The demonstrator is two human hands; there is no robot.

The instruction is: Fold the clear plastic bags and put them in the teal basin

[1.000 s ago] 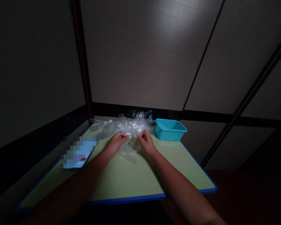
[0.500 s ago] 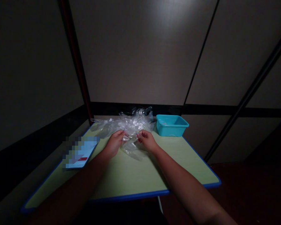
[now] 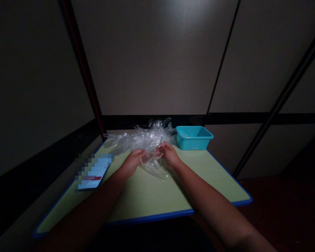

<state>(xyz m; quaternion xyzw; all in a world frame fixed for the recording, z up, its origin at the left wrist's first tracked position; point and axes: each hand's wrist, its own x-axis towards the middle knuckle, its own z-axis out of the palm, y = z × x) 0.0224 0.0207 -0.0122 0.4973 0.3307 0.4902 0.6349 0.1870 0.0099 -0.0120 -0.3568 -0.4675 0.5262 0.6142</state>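
Observation:
Between my two hands a clear plastic bag (image 3: 154, 168) hangs, its lower part spreading over the table toward me. My left hand (image 3: 132, 161) grips its left side, the thumb on top. On the other side my right hand (image 3: 169, 154) pinches the bag, fingers partly seen through the film. Just beyond them lies a loose heap of crumpled clear plastic bags (image 3: 149, 134), reaching to the table's far edge. Where the held bag ends and the heap begins is hard to make out.
A turquoise plastic basin (image 3: 194, 142) stands at the far right of the light green table (image 3: 152, 203), which has a blue rim. A flat pale packet (image 3: 96, 171), partly blurred out, lies on the left. Behind the table rises a panelled wall (image 3: 152, 63).
My right hand has risen slightly and tilted, drawing the bag's film apart. My left hand stays on the bag, a little farther right in view. The whole view has shifted slightly.

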